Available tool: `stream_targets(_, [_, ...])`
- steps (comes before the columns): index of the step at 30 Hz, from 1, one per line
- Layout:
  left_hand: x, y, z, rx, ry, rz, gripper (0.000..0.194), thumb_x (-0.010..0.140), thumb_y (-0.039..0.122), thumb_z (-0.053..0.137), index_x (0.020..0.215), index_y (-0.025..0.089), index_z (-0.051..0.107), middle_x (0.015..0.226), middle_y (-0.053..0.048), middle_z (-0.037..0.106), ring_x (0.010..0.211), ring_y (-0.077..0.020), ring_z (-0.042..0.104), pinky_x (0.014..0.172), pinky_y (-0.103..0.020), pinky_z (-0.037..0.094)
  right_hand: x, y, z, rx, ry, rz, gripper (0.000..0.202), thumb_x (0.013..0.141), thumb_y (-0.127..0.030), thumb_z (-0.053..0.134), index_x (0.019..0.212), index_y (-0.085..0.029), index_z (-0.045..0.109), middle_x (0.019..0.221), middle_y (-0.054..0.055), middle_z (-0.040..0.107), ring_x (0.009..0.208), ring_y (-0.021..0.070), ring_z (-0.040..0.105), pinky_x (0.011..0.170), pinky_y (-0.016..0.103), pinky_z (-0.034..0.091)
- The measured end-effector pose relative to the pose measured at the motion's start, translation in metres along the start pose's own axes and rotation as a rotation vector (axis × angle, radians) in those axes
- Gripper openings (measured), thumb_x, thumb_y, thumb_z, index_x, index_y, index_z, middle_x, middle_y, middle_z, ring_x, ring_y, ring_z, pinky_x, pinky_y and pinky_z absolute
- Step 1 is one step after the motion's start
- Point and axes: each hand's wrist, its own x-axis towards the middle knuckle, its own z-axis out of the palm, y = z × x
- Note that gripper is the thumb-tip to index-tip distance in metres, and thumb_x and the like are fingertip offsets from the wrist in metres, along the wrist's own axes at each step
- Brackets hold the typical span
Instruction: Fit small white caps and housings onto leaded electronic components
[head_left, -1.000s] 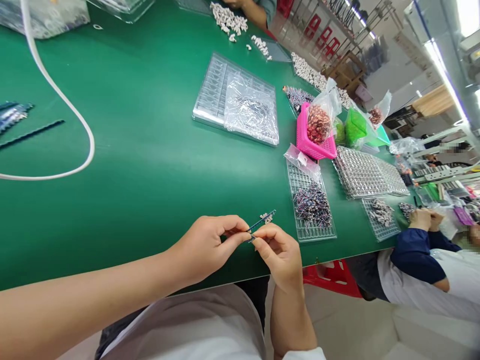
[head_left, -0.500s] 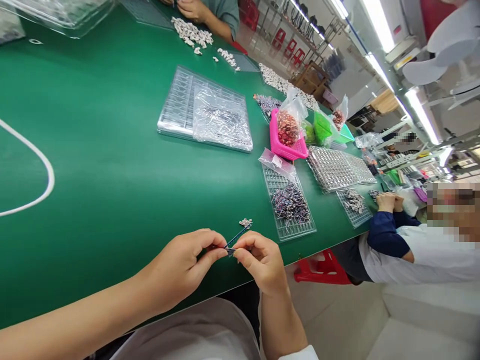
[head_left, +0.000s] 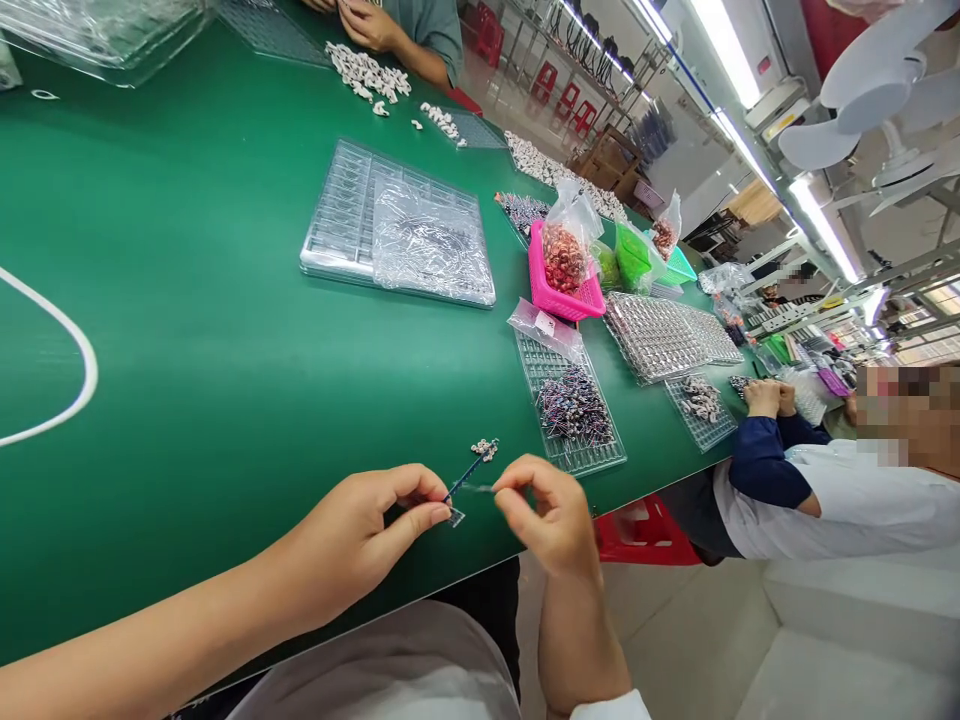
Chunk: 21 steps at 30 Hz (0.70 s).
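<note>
Between thumb and forefinger, my left hand (head_left: 390, 515) pinches a thin dark blue wire piece (head_left: 470, 473), which slants up to the right. A small dark flat end shows below those fingertips. To the right, my right hand (head_left: 549, 510) is closed in a pinch on a thin pale strand (head_left: 477, 488) that reaches toward the blue piece; the strand is blurred. Just beyond the blue piece's tip lies a little pile of small pale parts (head_left: 484, 450). A clear tray (head_left: 598, 463) with a heap of dark wired parts (head_left: 574, 405) stands farther right.
Stacked clear trays (head_left: 337, 215) carry a plastic bag (head_left: 427, 245). A pink basket (head_left: 566, 302) holds bagged reddish parts. A white cable (head_left: 88, 360) curves at left. One person (head_left: 825, 490) sits at right; another person's hand (head_left: 369, 25) is at the far side.
My right hand has moved right, away from my left hand, with the pale strand now visible between them. My left hand still pinches the blue piece. The whole view has shifted slightly.
</note>
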Motion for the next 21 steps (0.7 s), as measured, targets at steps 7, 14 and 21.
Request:
stream_targets(7, [0.004, 0.001, -0.005, -0.098, 0.070, -0.124, 0.032, 0.089, 0.051, 0.055, 0.082, 0.022, 0.066, 0.078, 0.000, 0.074, 0.076, -0.0199, 0.067, 0.068, -0.028, 0.048, 0.056, 0.040, -0.081, -0.689, 0.434, -0.164, 0.018, 0.092, -0.028, 0.058, 0.089, -0.015, 0.071, 0.082, 0.005, 0.070, 0.070, 0.0141, 0.060, 0.071, 0.029, 0.048])
stream_targets(14, [0.007, 0.003, -0.008, -0.159, 0.081, -0.149, 0.031, 0.088, 0.050, 0.057, 0.082, 0.022, 0.067, 0.082, -0.003, 0.077, 0.079, -0.0221, 0.069, 0.073, -0.031, 0.051, 0.058, 0.044, -0.077, -0.771, 0.373, -0.233, 0.022, 0.094, -0.026, 0.056, 0.103, -0.014, 0.072, 0.097, 0.014, 0.071, 0.086, 0.0223, 0.063, 0.084, 0.041, 0.049])
stream_targets(21, [0.008, 0.006, -0.009, -0.222, 0.096, -0.162, 0.029, 0.086, 0.048, 0.058, 0.082, 0.020, 0.066, 0.082, -0.004, 0.076, 0.080, -0.0231, 0.070, 0.075, -0.033, 0.053, 0.026, 0.010, 0.000, -0.646, 0.040, -0.395, 0.013, 0.092, -0.013, 0.060, 0.098, -0.020, 0.070, 0.090, 0.006, 0.064, 0.087, 0.0196, 0.059, 0.078, 0.035, 0.052])
